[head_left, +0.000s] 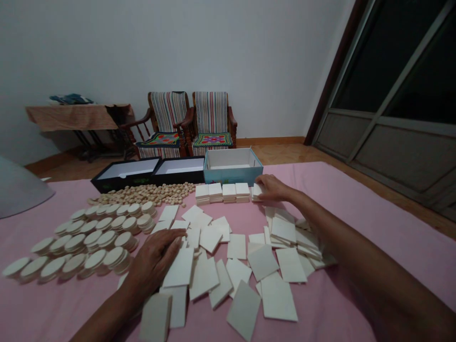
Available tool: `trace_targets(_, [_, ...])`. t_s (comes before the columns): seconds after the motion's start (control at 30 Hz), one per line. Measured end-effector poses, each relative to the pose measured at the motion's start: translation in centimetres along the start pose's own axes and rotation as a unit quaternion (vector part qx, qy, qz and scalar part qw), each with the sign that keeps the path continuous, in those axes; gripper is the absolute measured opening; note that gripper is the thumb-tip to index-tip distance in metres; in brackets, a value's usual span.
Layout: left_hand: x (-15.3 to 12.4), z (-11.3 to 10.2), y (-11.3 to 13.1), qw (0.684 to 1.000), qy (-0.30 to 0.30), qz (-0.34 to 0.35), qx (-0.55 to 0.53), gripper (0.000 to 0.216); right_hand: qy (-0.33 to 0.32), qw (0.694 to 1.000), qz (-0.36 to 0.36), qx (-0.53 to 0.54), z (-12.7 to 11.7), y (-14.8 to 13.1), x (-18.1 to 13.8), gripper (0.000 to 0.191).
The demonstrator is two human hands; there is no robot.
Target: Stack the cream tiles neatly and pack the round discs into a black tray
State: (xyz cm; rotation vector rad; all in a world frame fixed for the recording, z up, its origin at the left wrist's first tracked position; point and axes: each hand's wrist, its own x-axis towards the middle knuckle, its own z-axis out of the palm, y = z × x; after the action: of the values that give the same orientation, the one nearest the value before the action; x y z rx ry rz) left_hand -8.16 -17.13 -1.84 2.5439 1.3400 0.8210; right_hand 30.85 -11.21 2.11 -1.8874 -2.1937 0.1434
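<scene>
Blue box [233,174] behind tile stacks [229,192]; pale discs [93,238] beside left hand [151,259]

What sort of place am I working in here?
Probably a living room in a home: two armchairs and a cloth-draped table stand near a plain, pale wall.

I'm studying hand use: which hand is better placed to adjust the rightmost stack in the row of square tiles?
Right, most likely. The right hand is at the rightmost stack, its fingers touching it, while the left hand is nearer the person, among loose tiles.
</scene>
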Motion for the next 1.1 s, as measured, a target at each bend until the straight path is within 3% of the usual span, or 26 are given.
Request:
trace_targets(0.2, [-0.1, 0.0, 0.1, 1.0, 0.007, -0.006, 0.008, 0.033, 0.005, 1.0, -0.002, -0.001, 0.3, -0.1, 0.6, 0.043])
trace_targets(0.3, [0.0, -0.1, 0.4, 1.0, 0.006, -0.01, 0.007, 0.035, -0.005, 0.999, -0.012, 0.035, -1.2, 0.4, -1.5, 0.029])
trace_targets(0.4, [0.1, -0.2, 0.5, 1.0, 0.005, -0.009, 0.002, 0.037, -0.084, 0.986, -0.039, 0.136, -2.7, 0.8, -4.9, 0.023])
trace_targets(0.5, [0.3, -0.2, 0.5, 1.0, -0.009, -0.01, -0.009, 0.039, -0.153, 0.969, -0.068, 0.183, -4.0, 0.7, -8.5, 0.035])
trace_targets(0.67, [0.9, -0.9, 0.8, 1.0, -0.022, 0.018, 0.002, 0.041, -0.18, 0.954, -0.176, 0.163, -4.6, -0.3, -11.6, 0.068])
trace_targets(0.9, [2.1, -2.7, 3.4, 0.995, -0.085, 0.046, 0.019, 0.041, -0.184, 0.936, -0.242, 0.18, -3.5, 0.2, -12.0, 0.073])
trace_targets(1.1, [3.3, -0.9, 5.7, 0.982, -0.13, 0.134, 0.021, 0.033, -0.178, 0.939, -0.244, 0.166, -3.4, 0.2, -12.3, 0.066])
